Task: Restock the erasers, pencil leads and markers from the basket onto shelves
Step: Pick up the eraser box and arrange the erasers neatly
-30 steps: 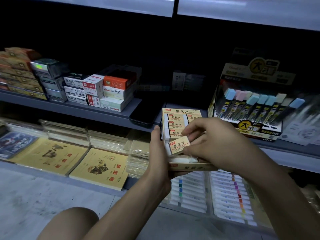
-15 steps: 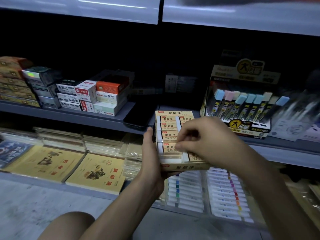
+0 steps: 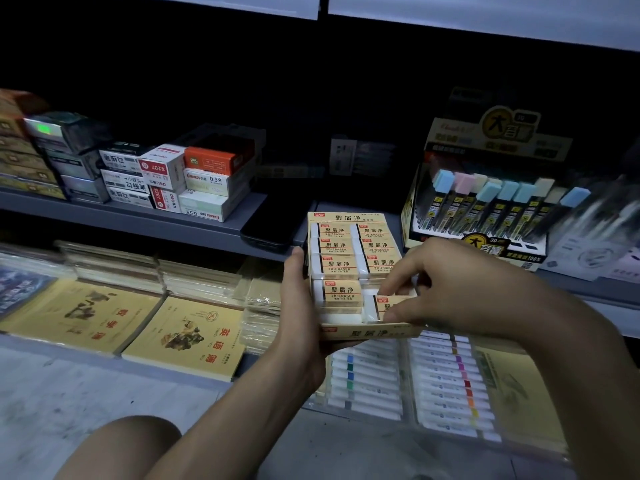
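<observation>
A cream eraser display box (image 3: 372, 331) juts out from the edge of the middle shelf (image 3: 149, 221), with two columns of wrapped 2B erasers in it. My left hand (image 3: 298, 306) grips the box's left side and underside. My right hand (image 3: 436, 282) pinches one eraser (image 3: 389, 304) at the front right slot, partly hidden by my fingers. Another eraser (image 3: 341, 294) lies in the front left slot. A display of pencil leads (image 3: 485, 209) with pastel caps stands on the shelf to the right.
Stacked small boxes (image 3: 180, 181) fill the middle shelf's left. A black phone (image 3: 270, 226) lies beside the eraser box. Below are yellow exercise books (image 3: 187, 336) and rows of white markers (image 3: 446, 379). My knee (image 3: 121, 448) shows at the bottom.
My right hand set the eraser it held into the front left slot, then moved right to the front right slot. My head moved closer.
</observation>
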The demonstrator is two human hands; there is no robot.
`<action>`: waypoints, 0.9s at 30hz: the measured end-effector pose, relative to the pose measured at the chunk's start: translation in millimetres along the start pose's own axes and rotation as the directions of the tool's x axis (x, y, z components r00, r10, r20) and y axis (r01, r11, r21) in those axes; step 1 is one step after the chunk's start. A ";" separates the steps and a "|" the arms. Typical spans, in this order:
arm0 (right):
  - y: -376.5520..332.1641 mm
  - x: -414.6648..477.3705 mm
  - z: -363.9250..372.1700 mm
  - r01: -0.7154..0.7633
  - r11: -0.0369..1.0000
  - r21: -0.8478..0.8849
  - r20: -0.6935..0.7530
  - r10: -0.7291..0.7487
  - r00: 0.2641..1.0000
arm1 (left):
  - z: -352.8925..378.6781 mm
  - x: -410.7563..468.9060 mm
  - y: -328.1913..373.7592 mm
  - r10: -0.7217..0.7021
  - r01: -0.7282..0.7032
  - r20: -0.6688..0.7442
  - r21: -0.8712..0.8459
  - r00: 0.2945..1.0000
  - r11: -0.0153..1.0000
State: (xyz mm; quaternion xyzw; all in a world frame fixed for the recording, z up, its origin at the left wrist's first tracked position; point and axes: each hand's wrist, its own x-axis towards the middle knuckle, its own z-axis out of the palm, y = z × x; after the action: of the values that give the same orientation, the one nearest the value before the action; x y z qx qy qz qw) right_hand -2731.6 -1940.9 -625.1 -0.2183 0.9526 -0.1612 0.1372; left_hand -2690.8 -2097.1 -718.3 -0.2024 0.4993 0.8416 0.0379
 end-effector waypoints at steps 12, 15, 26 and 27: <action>-0.1 -4.5 -3.1 0.083 0.982 0.171 -0.112 -0.064 0.992 | -1.2 -0.7 0.7 0.004 -0.004 0.006 -0.032 1.000 0.999; -0.5 -3.6 -4.3 0.151 0.954 0.259 -0.207 -0.098 0.973 | -0.5 -1.3 0.8 0.003 -0.003 0.004 -0.032 1.000 0.999; -19.5 12.9 25.9 0.245 0.930 0.275 -0.213 -0.190 0.958 | 0.8 0.2 1.6 -0.008 0.010 0.023 -0.055 1.000 0.998; -20.9 13.2 28.4 0.261 0.940 0.218 -0.227 -0.211 0.951 | 0.4 0.6 1.7 -0.009 0.011 0.027 -0.051 1.000 0.999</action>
State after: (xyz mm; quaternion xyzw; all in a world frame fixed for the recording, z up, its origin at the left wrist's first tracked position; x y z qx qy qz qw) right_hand -2725.8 -1971.9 -645.7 -0.2954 0.9011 -0.3141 0.0460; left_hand -2691.9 -2097.7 -717.0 -0.1946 0.4760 0.8565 0.0434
